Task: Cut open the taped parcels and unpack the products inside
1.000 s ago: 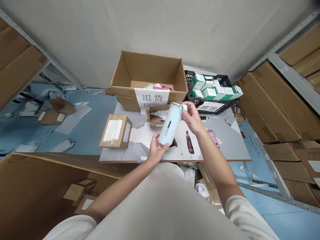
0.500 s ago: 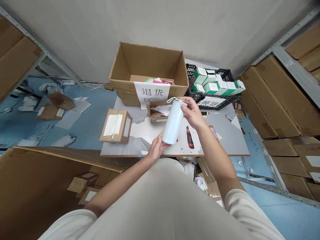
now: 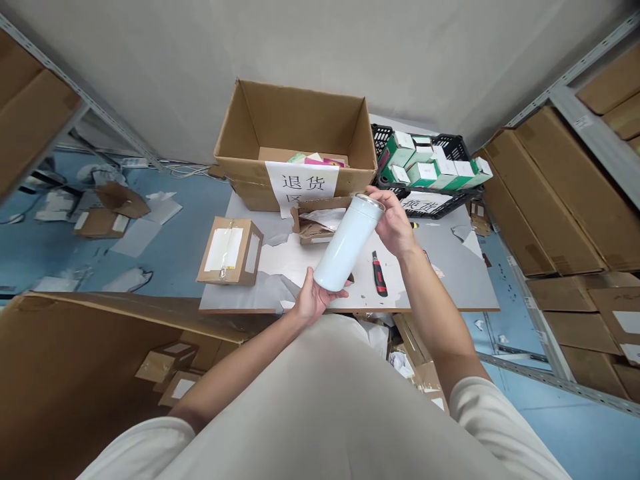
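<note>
Both my hands hold a pale blue cylindrical flask above the grey table, tilted with its metal-rimmed top up and to the right. My left hand cups its bottom end. My right hand grips it near the top rim. The side facing me is plain, with no print showing. Just under the flask lie a torn-open small carton and white wrapping paper.
A red and black box cutter lies right of the flask. A taped small parcel sits at the table's left. A large open carton with a paper label and a black crate of green-white boxes stand behind. Shelves with flat cartons flank both sides.
The flask has been turned about its axis, so its dark print no longer faces me, and its top has tipped further to the right. Both hands kept their hold.
</note>
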{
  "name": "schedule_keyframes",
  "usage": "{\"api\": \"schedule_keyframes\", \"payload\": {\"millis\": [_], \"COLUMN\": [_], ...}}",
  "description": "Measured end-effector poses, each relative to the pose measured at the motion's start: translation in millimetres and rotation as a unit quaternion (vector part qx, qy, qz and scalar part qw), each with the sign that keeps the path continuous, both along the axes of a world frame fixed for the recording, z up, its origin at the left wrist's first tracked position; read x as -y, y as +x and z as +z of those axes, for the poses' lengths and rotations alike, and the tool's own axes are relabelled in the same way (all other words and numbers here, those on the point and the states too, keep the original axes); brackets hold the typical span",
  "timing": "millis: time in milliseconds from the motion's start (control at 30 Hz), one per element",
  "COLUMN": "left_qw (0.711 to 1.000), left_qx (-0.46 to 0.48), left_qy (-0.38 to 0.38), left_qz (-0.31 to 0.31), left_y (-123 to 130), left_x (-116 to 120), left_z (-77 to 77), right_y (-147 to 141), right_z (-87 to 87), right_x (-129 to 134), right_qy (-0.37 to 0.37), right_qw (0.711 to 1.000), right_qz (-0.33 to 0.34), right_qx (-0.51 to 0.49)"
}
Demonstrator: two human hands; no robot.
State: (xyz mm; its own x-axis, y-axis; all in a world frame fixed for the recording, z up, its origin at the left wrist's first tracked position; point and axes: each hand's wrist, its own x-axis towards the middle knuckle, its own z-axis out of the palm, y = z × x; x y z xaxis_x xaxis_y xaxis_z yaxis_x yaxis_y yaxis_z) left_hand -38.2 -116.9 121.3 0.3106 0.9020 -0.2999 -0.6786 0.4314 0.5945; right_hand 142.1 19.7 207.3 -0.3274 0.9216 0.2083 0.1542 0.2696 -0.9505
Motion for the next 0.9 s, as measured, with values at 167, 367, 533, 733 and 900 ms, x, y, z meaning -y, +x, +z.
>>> {"api": "schedule_keyframes", "payload": {"millis": [167, 367, 533, 733, 900], "left_qw": [0.999, 0.977, 0.821, 0.741, 0.751], "left_qx": [-0.031, -0.188, -0.533, -0.615, -0.595], "left_qy": [-0.008, 0.103, 0.202, 0.257, 0.277], "left_qz": [-0.006, -0.002, 0.038, -0.076, -0.069], "left_y": [6.3, -9.6, -31.7, -9.7, 4.3], "left_x": [-2.0, -2.0, -3.4, -26.9, -34.1], "left_z": [-2.8, -30.6, -60.3, -98.7, -107.3], "right_y": [-6.9, 5.1, 30.6, 35.8, 31.3], "right_z": [-6.5, -14.2, -30.1, -86.7, -116.2], "right_x": [-1.4, -8.0, 12.2, 67.6, 91.9], "right_qy": [-0.082, -0.008, 0.136, 0.176, 0.224], "right_qw": [0.990, 0.994, 0.974, 0.966, 0.960], "right_qz": [-0.016, -0.075, -0.180, -0.188, -0.147], "right_qx": [-0.111, -0.084, -0.030, -0.008, 0.077]}}
